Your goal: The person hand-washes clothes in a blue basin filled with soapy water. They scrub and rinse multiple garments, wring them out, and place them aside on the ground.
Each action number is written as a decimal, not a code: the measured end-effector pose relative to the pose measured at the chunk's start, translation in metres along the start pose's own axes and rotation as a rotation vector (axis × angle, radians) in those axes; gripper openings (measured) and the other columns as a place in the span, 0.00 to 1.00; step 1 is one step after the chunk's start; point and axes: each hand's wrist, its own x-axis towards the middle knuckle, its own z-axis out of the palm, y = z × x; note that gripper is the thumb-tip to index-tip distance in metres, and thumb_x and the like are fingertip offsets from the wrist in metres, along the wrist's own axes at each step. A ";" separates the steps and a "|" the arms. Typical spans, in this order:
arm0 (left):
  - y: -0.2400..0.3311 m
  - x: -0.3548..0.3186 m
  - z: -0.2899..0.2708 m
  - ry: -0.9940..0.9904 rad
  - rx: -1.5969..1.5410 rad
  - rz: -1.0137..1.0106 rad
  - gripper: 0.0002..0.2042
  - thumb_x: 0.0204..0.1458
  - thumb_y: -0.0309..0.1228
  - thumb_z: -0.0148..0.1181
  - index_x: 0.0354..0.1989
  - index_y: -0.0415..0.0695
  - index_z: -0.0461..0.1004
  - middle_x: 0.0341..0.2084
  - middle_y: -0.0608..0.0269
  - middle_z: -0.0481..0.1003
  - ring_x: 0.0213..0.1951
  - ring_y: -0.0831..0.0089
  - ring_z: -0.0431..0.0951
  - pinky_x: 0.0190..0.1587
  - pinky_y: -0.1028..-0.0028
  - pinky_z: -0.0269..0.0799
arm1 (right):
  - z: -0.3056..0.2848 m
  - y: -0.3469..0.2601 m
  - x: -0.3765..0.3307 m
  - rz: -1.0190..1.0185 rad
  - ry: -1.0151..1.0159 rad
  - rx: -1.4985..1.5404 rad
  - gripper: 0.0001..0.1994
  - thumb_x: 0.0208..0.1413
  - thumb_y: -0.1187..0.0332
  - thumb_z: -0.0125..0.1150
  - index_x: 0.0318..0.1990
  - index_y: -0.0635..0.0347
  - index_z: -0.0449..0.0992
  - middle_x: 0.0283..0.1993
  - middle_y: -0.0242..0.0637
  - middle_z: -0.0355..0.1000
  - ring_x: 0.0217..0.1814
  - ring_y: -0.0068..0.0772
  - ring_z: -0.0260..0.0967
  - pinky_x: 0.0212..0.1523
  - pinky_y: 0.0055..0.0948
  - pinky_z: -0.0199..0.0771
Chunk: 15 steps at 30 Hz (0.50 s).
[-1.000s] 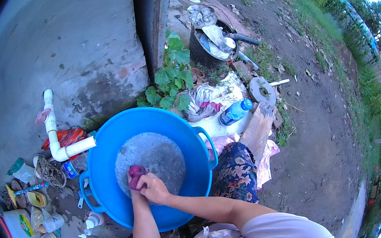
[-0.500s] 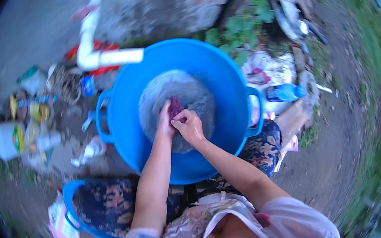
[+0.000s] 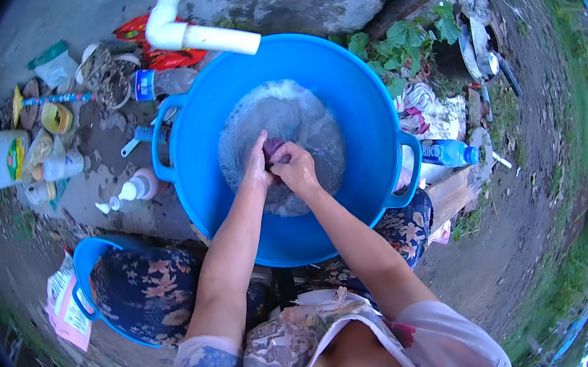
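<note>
Both my hands are over the grey, sudsy water (image 3: 317, 133) in a big round blue tub (image 3: 301, 245) between my knees. A small, wet purple cloth (image 3: 273, 146) is bunched between them; what kind of cloth it is I cannot make out. My left hand (image 3: 259, 164) supports it from the left, thumb side up, its fingers partly hidden behind the cloth. Curled over the right side of the cloth, my right hand (image 3: 296, 168) pinches it with bent fingers. Foam lines the water's left and far rim.
A white pipe (image 3: 217, 37) juts over the tub's far left rim. At left are a pump bottle (image 3: 139, 186), a brush (image 3: 148, 134) and a white jug (image 3: 1, 159). A blue-labelled bottle (image 3: 450, 152) lies right of the tub. Another blue tub (image 3: 86, 256) stands by my left knee.
The purple cloth looks more tightly bunched between my hands, with less of it showing. My hands stay together over the water. The whole view has shifted and is sharper.
</note>
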 end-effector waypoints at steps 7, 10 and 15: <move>-0.055 -0.084 0.090 0.053 0.907 1.227 0.18 0.51 0.29 0.53 0.53 0.45 0.71 0.52 0.51 0.70 0.53 0.59 0.71 0.56 0.68 0.65 | -0.061 -0.037 0.031 0.271 0.083 1.056 0.22 0.57 0.51 0.52 0.49 0.59 0.71 0.46 0.41 0.72 0.46 0.39 0.69 0.51 0.40 0.69; -0.040 -0.103 0.090 0.029 1.448 1.764 0.22 0.52 0.40 0.57 0.55 0.46 0.69 0.56 0.50 0.66 0.57 0.56 0.67 0.57 0.67 0.64 | -0.065 -0.049 0.005 0.389 -0.161 1.225 0.35 0.54 0.32 0.41 0.54 0.54 0.68 0.55 0.40 0.68 0.55 0.44 0.65 0.56 0.44 0.65; -0.026 -0.094 0.098 -0.150 1.365 1.524 0.18 0.46 0.39 0.63 0.44 0.46 0.73 0.44 0.55 0.71 0.46 0.58 0.73 0.46 0.64 0.70 | -0.073 -0.060 -0.010 0.499 -0.222 1.067 0.35 0.53 0.29 0.39 0.52 0.49 0.69 0.55 0.37 0.67 0.56 0.39 0.64 0.56 0.42 0.65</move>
